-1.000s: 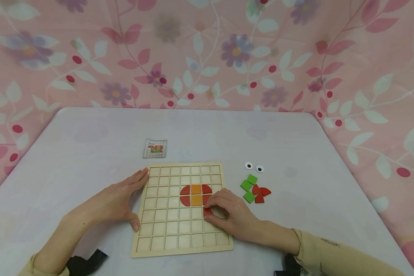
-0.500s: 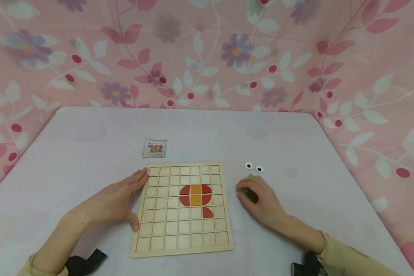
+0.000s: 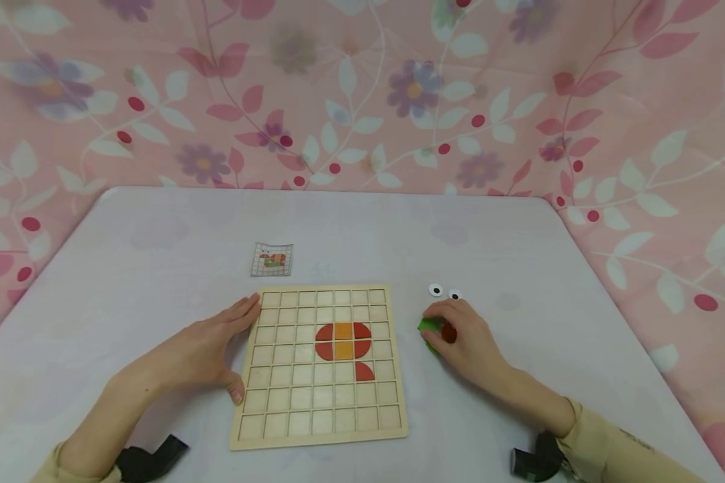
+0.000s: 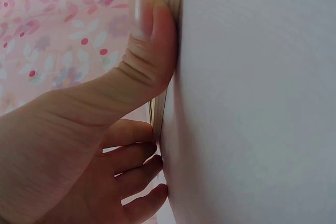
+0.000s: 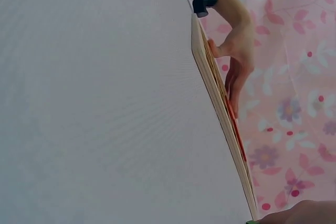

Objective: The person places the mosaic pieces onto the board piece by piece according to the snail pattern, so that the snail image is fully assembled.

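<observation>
A wooden grid board (image 3: pixel 302 396) lies on the table. Red quarter-round pieces (image 3: pixel 324 351) and orange squares (image 3: pixel 343 350) form a rounded shape in its cells, and another red quarter-round (image 3: pixel 364 371) sits below them. My left hand (image 3: pixel 199 352) rests along the board's left edge, fingertips and thumb touching its side, as the left wrist view also shows. Right of the board, my right hand (image 3: pixel 468 339) pinches a green square tile (image 3: pixel 427 325) between thumb and fingers, low over the loose pieces. A red piece (image 3: pixel 449 333) shows under the palm; the other loose pieces are mostly hidden.
Two round eye pieces (image 3: pixel 436 290) lie just beyond my right hand. A small printed picture card (image 3: pixel 272 259) with a coloured grid figure lies behind the board. A pink floral cloth (image 3: pixel 350 94) hangs behind the white table (image 3: pixel 187 228).
My right hand has let go of the red quarter-round in the board, moved right to the loose pieces and taken hold of a green square. The left hand stays put.
</observation>
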### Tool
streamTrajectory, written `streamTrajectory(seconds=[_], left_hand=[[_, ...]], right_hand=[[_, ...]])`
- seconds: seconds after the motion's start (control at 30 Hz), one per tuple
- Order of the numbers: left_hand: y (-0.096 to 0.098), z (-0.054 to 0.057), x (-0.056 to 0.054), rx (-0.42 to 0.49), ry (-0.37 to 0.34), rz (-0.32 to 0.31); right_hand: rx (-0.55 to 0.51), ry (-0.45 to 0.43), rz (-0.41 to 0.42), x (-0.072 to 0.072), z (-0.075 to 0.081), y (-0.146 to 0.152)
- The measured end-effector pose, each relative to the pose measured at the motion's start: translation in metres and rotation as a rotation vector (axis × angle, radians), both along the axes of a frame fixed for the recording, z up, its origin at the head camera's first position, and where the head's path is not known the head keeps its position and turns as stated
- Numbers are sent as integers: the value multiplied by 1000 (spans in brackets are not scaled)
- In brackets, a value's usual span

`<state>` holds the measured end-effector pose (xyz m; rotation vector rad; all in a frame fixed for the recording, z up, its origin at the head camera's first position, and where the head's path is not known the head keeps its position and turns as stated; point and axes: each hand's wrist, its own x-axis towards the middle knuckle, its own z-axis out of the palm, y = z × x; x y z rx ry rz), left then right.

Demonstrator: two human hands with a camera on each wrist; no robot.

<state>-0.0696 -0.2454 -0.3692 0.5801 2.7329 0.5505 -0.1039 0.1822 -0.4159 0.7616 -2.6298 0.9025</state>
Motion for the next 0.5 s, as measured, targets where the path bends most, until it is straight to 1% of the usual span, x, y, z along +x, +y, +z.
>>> streamTrajectory(seconds=[0.1, 0.2, 0.3, 0.4, 0.5], left_hand=[[0, 0, 0, -6, -5, 1], [0, 0, 0, -8, -10, 4], [0, 1, 0, -9, -11, 7], [0, 1, 0, -10, -12, 9], [0, 1, 0, -10, -14, 9]], right_hand=[[9, 12, -22, -1, 1, -1], [4, 29, -16, -2, 1, -1], [-6, 27, 8, -1, 1, -2], [-41, 11, 40, 1, 1, -6], [-58, 15, 98, 3, 2, -13]])
